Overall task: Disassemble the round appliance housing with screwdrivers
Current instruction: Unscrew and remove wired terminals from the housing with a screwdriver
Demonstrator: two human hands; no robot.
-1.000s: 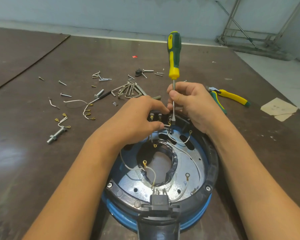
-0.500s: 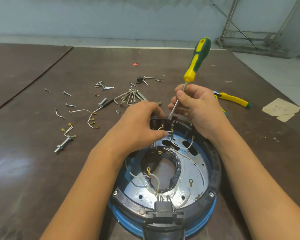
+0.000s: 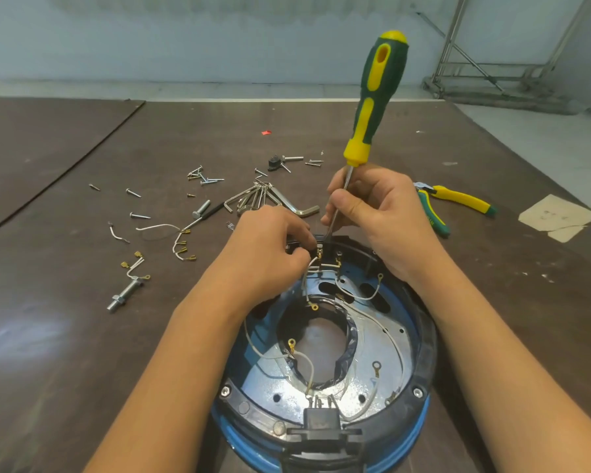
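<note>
Pinching the bare steel shaft of the green-and-yellow screwdriver (image 3: 376,97) between thumb and fingers of the right hand (image 3: 379,220), handle tilted up and slightly right, tip down at the black terminal block (image 3: 329,249) on the far rim of the round housing (image 3: 425,349). Curling the left hand (image 3: 267,254) just beside it, fingertips closed on a white wire (image 3: 313,265) at those same terminals, the two hands nearly touching. Sitting low and central on the dark brown surface (image 3: 65,353), open side up, black-rimmed over a blue skirt, with a shiny metal plate, a large middle hole and loose white leads ending in brass ring lugs inside. Beyond the housing, apart from it, a bunch of hex keys (image 3: 270,203), scattered screws (image 3: 205,178), short wire offcuts with brass connectors and, to the left, a long bolt (image 3: 125,293). Right of the right hand and partly hidden behind it, yellow-and-green pliers (image 3: 458,199); farther right, a torn paper scrap (image 3: 556,216).
</note>
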